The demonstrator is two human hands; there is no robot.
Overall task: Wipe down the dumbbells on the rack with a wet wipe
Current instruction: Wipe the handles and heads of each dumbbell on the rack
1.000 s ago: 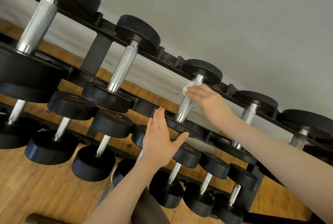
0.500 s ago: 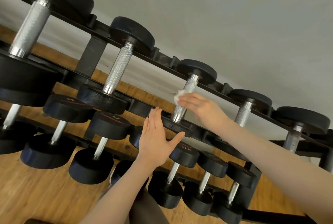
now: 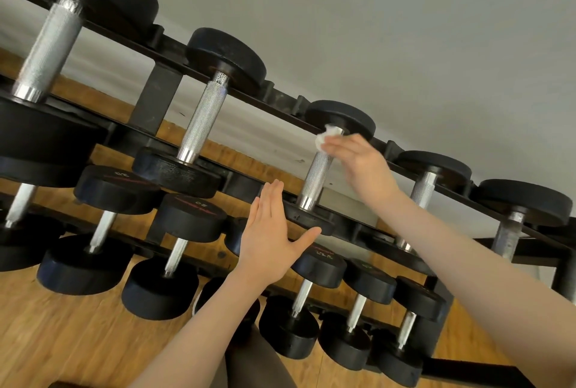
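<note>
While the black steel rack runs from the near left up toward the far right, its top tier carries a row of black rubber-headed dumbbells with knurled silver handles, the largest dumbbell at the far left and a smaller one next to it. Lower tiers hold shorter dumbbells above the wooden plank floor.

Near the middle, the left hand is held flat, fingers straight and together, thumb spread, in front of the near head of the third top-tier dumbbell; whether the palm touches that head cannot be told. It grips nothing, just as half a second ago.

To its right, the right hand pinches a crumpled white wet wipe against the top of that dumbbell's handle, just under its far head. Half a second ago the wipe sat lower, about mid-handle; it has since slid up toward the far head. Further right, two more dumbbells rest on the top tier before the grey wall.
</note>
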